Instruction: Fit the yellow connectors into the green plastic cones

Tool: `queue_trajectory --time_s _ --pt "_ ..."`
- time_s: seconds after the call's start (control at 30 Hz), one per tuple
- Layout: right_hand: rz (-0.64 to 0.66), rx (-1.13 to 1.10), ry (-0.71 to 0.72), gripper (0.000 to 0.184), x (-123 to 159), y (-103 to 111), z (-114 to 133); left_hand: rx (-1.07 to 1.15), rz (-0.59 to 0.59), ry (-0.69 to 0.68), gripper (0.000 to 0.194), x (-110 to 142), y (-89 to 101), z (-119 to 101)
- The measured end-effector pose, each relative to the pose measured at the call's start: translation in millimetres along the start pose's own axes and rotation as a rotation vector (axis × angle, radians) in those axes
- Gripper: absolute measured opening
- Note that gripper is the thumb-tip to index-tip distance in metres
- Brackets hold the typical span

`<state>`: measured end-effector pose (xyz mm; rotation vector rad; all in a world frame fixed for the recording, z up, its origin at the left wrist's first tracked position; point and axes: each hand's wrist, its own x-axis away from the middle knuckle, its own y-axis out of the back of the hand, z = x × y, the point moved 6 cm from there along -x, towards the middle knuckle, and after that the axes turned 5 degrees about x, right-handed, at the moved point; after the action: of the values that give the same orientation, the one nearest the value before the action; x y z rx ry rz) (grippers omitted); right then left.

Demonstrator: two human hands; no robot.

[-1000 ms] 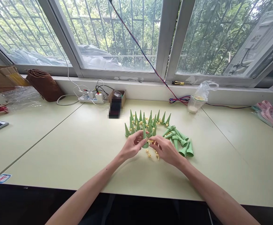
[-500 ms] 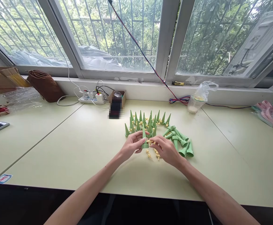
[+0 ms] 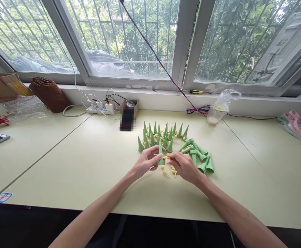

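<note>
My left hand [image 3: 148, 160] is closed round a green plastic spike [image 3: 161, 155], held upright with its wide collar down. From the right, my right hand [image 3: 183, 164] pinches a small yellow plastic valve [image 3: 166, 157] against the spike's lower side; whether it sits in a hole there I cannot tell. Below the hands lie several loose yellow valves [image 3: 164, 170] on the table. Behind them stand several upright green spikes [image 3: 152, 138] with yellow pieces at their bases. To the right of my right hand lies a pile of green spikes [image 3: 194, 151], most on their sides.
Along the back are a power strip [image 3: 102, 109], a small cardboard box [image 3: 135, 105], bundled red and blue wires [image 3: 198, 109] and a plastic cup in a bag [image 3: 214, 115]. A brown pouch [image 3: 48, 94] leans at left. Pink and teal plastic pieces [image 3: 299, 124] lie at far right.
The green spike has turned slightly and shifted a little right and down in my left hand. My right hand keeps the yellow valve at its side, moving slightly right.
</note>
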<state>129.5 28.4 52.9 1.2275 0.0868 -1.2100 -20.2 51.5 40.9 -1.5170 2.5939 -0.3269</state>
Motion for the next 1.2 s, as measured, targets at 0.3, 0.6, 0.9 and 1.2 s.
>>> queue_trajectory --time_s 0.3,0.6,0.9,1.2 --pt "0.028 0.028 -0.038 0.031 0.4 -3.5 -3.6 -0.257 -0.024 -0.16 0.037 1.5 -2.0 -1.7" --pt "0.07 0.057 -0.094 0.036 -0.3 -5.6 -4.2 -0.569 -0.017 -0.314 0.032 4.4 -6.7 -2.7" --pt "0.081 0.018 -0.166 0.038 -0.2 -9.1 -10.3 -0.586 -0.025 -0.297 0.029 2.5 -6.1 -0.5" --pt "0.076 -0.011 -0.165 0.014 0.1 -9.1 -10.8 -0.498 -0.138 -0.264 0.034 -0.6 2.8 -3.1"
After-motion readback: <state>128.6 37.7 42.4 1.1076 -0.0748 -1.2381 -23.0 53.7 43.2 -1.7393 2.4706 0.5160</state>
